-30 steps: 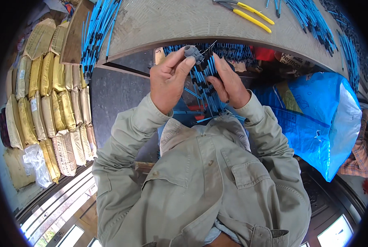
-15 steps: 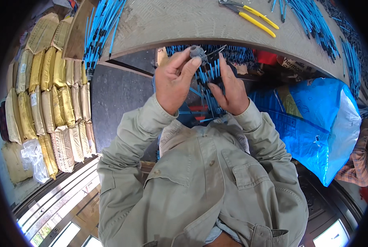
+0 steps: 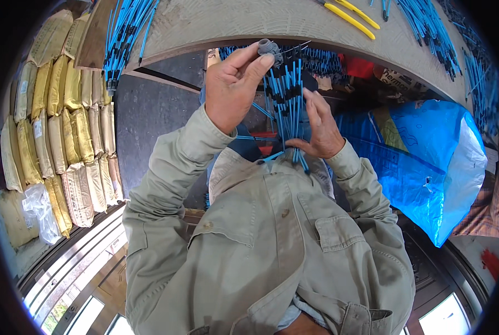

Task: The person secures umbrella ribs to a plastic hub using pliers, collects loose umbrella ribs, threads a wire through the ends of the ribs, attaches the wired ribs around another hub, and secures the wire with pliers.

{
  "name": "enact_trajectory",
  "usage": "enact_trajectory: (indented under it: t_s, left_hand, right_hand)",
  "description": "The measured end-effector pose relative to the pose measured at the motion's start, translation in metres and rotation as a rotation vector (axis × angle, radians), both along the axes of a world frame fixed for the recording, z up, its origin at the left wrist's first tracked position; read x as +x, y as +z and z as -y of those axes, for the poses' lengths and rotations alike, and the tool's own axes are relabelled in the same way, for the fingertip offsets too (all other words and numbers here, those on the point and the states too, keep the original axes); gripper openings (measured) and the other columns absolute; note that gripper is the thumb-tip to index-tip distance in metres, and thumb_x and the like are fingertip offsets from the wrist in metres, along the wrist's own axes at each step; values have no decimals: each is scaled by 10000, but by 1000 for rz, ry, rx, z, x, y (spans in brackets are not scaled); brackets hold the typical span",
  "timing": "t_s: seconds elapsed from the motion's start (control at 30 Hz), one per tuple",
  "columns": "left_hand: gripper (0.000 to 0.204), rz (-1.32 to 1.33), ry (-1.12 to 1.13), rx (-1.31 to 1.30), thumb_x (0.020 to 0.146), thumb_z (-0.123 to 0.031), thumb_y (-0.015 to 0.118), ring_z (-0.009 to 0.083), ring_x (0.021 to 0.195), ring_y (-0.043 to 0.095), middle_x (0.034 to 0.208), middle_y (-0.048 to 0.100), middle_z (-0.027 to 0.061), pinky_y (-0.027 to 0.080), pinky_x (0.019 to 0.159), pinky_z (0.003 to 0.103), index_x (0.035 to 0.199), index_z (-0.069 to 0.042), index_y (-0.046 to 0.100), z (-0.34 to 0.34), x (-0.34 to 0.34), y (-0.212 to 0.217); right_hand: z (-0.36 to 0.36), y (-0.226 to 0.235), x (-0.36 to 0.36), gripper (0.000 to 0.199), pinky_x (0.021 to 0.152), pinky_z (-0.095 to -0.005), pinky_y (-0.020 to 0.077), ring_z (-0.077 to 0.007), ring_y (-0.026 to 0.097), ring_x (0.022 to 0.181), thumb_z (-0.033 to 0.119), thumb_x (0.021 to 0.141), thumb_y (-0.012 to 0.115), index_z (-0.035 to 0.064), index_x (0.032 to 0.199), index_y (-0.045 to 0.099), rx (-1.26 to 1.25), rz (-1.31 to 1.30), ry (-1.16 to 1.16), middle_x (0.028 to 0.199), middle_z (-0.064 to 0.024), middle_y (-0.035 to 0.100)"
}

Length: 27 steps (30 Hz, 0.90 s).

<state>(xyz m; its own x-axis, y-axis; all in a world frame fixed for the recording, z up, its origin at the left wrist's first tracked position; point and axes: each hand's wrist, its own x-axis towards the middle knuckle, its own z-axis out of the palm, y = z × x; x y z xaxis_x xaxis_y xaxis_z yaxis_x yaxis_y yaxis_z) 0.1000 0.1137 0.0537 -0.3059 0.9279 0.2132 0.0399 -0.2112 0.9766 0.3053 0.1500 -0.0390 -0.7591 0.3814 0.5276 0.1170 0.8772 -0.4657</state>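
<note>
My left hand (image 3: 239,78) pinches a grey, hub-like fitting (image 3: 266,47) between thumb and fingers, just off the table's front edge. Thin dark spikes (image 3: 297,48) stick out from its right side. Below the fitting, a bundle of thin blue rods with black sleeves (image 3: 285,96) reaches down toward my lap; I cannot tell whether they are joined to it. My right hand (image 3: 323,127) is open at the bundle's right side, fingers stretched upward. Its thumb lies against the rods' lower part.
More blue rods lie on the tabletop (image 3: 205,25), in a left bunch (image 3: 128,42) and a right pile (image 3: 428,33). Yellow-handled pliers (image 3: 350,17) rest at the back. Stacked packets (image 3: 65,123) line the left side; a large blue bag (image 3: 405,162) stands at right.
My right hand has moved down along the rods, from beside the spikes to their lower part. My left hand, still pinching the fitting, sits slightly higher. The whole view has shifted a little.
</note>
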Motion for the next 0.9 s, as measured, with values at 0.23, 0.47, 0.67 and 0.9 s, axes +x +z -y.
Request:
enact_trajectory:
  t_s: [0.23,0.47,0.67,0.9]
  left_hand:
    - [323,-22,4,-5,852,-124,617,65,840,546,946,623,44,437,746,187,1111,62,564,0,1,1]
    - [312,-49,18,-6,853,-113,614,65,835,547,935,618,37,437,734,185,1107,60,565,3,6,5]
    - [290,-47,-9,8,855,-103,606,66,831,544,936,607,39,440,724,190,1091,62,569,3,8,5]
    - [273,-65,-29,46,855,-76,595,68,814,534,914,595,41,434,706,196,1087,66,567,5,6,2]
  right_hand:
    - [12,-6,11,1105,983,-435,340,-392,409,1167,327,573,822,3,1384,145,-7,-15,-119,1339,-239,312]
    - [0,34,-27,813,890,-348,418,-304,527,1036,208,671,771,-29,1311,328,-237,-318,-239,1205,-197,481]
    - [-7,47,-40,573,837,-316,439,-270,561,956,85,713,725,-49,1208,470,-174,-340,-290,1109,-163,559]
    - [-26,51,-24,440,812,-278,440,-181,568,906,-5,792,622,-26,1205,475,-552,-209,47,1069,-115,571]
